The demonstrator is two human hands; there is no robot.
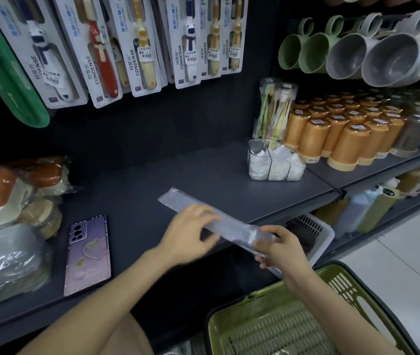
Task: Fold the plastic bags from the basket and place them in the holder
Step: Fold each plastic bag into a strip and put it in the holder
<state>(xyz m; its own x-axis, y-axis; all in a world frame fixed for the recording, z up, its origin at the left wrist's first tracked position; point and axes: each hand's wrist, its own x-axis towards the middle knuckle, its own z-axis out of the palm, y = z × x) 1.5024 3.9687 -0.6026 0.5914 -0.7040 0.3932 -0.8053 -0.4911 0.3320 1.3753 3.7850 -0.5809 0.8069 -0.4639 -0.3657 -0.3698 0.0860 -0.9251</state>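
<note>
A clear plastic bag [178, 199], folded into a long narrow strip, lies slantwise on the dark shelf [139, 175]. My left hand [191, 233] rests on the strip's middle with fingers spread flat. My right hand [280, 248] pinches the strip's near end at the shelf's front edge. The clear holder [275, 162] stands at the back right of the shelf with folded white bags in its compartments. The green basket [293, 319] sits at the lower right, with nothing showing inside it.
A purple phone [88, 254] lies on the shelf to the left. Wrapped goods [11, 213] pile up at the far left. Orange cups [344, 134] and a toothbrush tube [273, 108] stand behind the holder. A white basket [314, 234] sits below the shelf edge. Toothbrush packs hang above.
</note>
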